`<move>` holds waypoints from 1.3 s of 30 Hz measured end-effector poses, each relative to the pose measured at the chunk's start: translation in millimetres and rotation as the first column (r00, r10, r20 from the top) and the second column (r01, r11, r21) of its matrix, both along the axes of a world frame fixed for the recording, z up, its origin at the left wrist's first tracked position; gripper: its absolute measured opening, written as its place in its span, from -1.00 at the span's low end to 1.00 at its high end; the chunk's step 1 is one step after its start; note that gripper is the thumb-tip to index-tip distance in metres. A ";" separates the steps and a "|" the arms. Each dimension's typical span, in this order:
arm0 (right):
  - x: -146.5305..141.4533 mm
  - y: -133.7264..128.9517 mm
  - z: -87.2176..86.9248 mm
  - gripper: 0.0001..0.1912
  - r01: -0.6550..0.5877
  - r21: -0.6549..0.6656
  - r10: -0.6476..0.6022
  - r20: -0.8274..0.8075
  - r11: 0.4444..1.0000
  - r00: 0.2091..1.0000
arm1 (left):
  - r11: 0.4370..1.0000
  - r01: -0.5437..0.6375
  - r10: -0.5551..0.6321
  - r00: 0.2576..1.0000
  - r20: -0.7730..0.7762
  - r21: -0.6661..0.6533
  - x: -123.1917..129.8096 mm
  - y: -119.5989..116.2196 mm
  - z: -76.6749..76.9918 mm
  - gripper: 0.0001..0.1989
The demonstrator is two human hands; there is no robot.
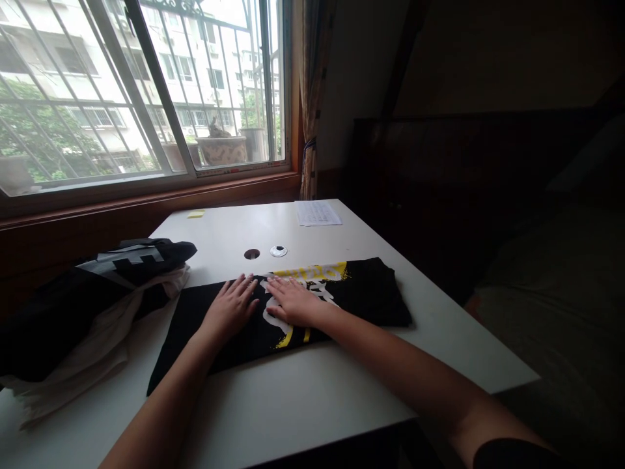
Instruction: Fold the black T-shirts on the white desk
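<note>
A black T-shirt (pixel 371 293) with a white and yellow print lies folded into a long flat strip across the white table. My left hand (pixel 230 305) rests palm down on its plain black part, left of the print, with fingers stretched out. On the print itself lies my right hand (pixel 295 301), flat and with its fingers pointing left. The two hands are close together but apart, and neither grips the cloth. Part of the print is hidden under my right hand and forearm.
Black and pale clothes (pixel 97 306) are heaped on the left of the white table (pixel 312 397). Behind the shirt are a cable hole (pixel 252 254) and a small round cover (pixel 278 251). Printed paper (pixel 318 213) and yellow slips (pixel 196 213) lie near the far edge, below a barred window (pixel 146 98).
</note>
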State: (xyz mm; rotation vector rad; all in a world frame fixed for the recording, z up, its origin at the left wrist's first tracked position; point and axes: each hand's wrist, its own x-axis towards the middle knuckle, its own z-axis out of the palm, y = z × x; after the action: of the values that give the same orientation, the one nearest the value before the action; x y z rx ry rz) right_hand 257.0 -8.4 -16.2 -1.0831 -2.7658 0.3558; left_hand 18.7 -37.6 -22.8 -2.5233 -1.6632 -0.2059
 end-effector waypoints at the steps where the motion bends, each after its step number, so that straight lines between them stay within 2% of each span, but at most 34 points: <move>1: -5.1 1.5 -0.8 -0.19 -0.003 -0.001 0.003 -0.001 1.000 1.000 | 1.000 0.009 -0.009 1.000 0.011 -0.026 3.5 0.8 -3.4 -0.42; 3: -7.7 7.6 -1.6 -0.19 0.011 -0.012 -0.011 0.001 1.000 1.000 | 0.997 -0.006 0.008 1.000 0.027 -0.073 3.4 2.6 -9.5 -0.41; 6: 4.7 20.8 -1.8 -0.15 0.050 -0.042 -0.049 0.027 0.998 0.998 | 0.990 -0.075 0.079 0.996 0.032 -0.116 -9.9 4.5 -12.9 -0.38; 10: 41.0 36.2 -3.9 -0.11 0.156 -0.059 -0.151 0.075 0.986 0.986 | 0.978 -0.145 0.151 0.988 0.034 -0.149 -27.3 4.3 -10.0 -0.33; 14: 89.2 48.4 -9.6 -0.09 0.304 -0.037 -0.296 0.139 0.952 0.945 | 0.969 -0.170 0.177 0.984 0.025 -0.179 -29.7 3.2 -6.7 -0.31; 20: 166.5 67.2 -18.3 -0.13 0.527 0.006 -0.519 0.183 0.850 0.835 | 0.962 -0.189 0.198 0.980 0.025 -0.196 -29.2 4.3 -6.9 -0.29; 27: 238.4 78.2 -24.0 -0.18 0.721 0.045 -0.716 0.174 0.691 0.676 | 0.957 -0.221 0.230 0.973 0.023 -0.189 -36.4 6.4 -8.0 -0.27; 32: 267.4 82.5 -31.5 -0.25 0.791 0.059 -0.788 0.157 0.609 0.595 | 0.943 -0.261 0.267 0.964 -0.002 -0.204 -41.1 7.7 -6.3 -0.28; 39: 288.2 87.4 -40.5 -0.28 0.828 0.058 -0.828 0.117 0.557 0.549 | 0.919 -0.326 0.326 0.945 -0.037 -0.223 -48.2 9.5 -4.7 -0.27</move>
State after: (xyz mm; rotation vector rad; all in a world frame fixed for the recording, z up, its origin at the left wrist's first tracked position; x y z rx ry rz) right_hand 545.2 79.1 -56.7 -2.2971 -1.9546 0.1433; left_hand -29.5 -28.1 -27.4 -2.3350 -2.1859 0.0148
